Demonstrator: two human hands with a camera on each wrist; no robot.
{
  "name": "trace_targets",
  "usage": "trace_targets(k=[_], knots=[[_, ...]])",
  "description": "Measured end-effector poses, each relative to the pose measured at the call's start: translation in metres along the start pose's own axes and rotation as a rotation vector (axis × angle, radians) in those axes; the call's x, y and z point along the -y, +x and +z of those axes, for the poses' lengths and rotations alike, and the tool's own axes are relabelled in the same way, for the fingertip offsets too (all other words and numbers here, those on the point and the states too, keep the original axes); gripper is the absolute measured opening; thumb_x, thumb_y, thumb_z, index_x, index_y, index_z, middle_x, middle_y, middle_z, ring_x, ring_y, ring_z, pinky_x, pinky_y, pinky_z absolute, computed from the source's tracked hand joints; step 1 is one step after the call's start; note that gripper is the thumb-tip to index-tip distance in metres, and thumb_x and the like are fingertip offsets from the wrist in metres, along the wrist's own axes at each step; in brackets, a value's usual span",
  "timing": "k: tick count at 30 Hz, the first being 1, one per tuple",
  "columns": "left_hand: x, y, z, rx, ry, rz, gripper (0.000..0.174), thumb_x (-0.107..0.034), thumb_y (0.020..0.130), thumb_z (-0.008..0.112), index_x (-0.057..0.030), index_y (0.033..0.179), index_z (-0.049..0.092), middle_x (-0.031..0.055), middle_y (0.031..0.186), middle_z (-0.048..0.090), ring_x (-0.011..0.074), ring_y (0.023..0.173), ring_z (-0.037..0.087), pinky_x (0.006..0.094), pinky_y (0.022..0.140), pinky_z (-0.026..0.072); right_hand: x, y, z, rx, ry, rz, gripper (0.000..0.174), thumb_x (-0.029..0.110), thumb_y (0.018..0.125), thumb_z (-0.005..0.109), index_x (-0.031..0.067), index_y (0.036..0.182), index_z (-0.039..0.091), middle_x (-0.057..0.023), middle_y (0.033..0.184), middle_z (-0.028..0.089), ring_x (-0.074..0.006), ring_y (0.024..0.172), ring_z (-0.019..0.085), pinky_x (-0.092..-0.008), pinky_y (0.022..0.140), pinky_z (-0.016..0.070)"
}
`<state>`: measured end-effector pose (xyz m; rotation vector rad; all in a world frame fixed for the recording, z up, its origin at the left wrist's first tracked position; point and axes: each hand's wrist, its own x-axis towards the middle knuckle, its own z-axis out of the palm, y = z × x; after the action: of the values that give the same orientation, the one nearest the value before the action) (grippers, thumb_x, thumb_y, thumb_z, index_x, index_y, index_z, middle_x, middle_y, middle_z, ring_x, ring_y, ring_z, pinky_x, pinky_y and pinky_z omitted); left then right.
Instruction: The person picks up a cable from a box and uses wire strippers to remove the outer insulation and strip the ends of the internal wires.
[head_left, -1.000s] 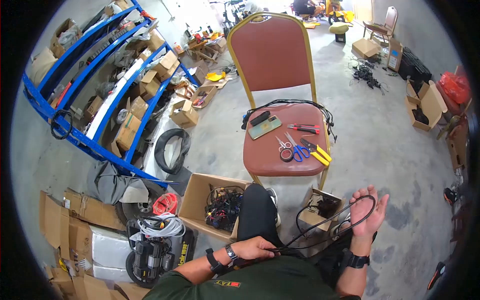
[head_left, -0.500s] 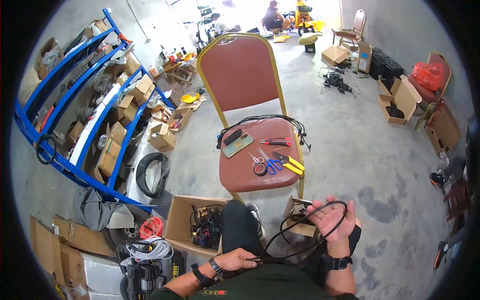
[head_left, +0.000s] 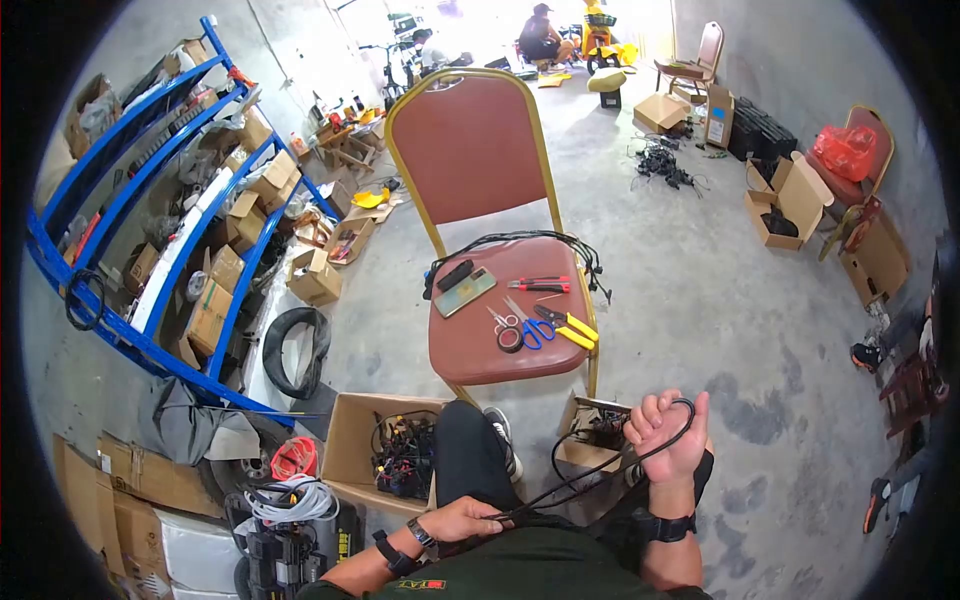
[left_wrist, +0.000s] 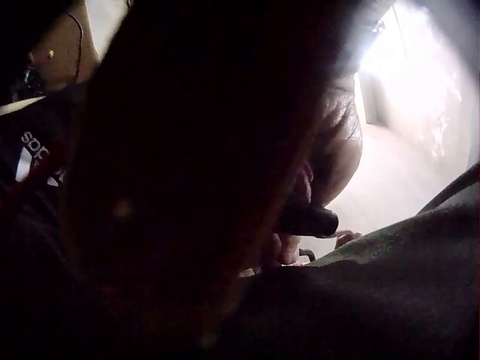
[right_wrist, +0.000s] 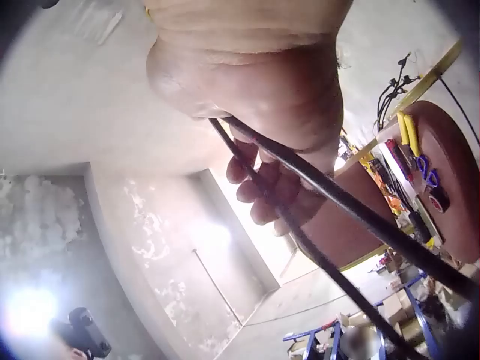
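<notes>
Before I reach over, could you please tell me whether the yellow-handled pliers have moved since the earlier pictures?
No; in the head view the yellow-handled pliers keep their place on the chair seat, just right of the blue-handled scissors.

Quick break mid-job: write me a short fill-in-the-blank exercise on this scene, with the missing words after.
The thin black cable bends into a loop at the person's ____ hand.
Right of the blue-handled metal scissors lie black metal pliers with ____ handles.
The tall metal shelving frame is painted ____.
Missing words: right; yellow; blue.
</notes>
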<state>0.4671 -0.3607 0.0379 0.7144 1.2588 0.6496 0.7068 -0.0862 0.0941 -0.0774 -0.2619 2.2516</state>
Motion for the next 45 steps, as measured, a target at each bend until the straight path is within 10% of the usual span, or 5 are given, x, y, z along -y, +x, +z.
trace_targets(k=[19,45], knots=[[0.008,-0.001,0.0,-0.004,0.034,-0.001,0.026,-0.009,0.093,0.067,-0.0005,0.117,0.07,0.0053,0.111,0.072,0.0101,0.102,0.062,0.0262,0.093,0.0481,-0.009,-0.006,-0.005,-0.218,-0.084,-0.062,0.057,0.056,0.103,0.03,0.0115,0.071,0.046,0.0028,0.053,0.029,-0.0102,0.043,0.028,-0.0261,0.04,0.0255],[-0.001,-0.003,-0.006,-0.007,0.524,-0.028,0.027,-0.023,0.098,0.058,-0.0003,0.109,0.07,0.0064,0.091,0.072,0.0109,0.083,0.062,0.0282,0.078,0.0508,0.017,-0.007,-0.02,-0.196,-0.559,-0.077,0.042,0.042,0.103,0.046,0.0021,0.092,0.054,-0.0114,0.072,0.059,-0.0263,0.065,0.064,-0.0384,0.064,0.0555]])
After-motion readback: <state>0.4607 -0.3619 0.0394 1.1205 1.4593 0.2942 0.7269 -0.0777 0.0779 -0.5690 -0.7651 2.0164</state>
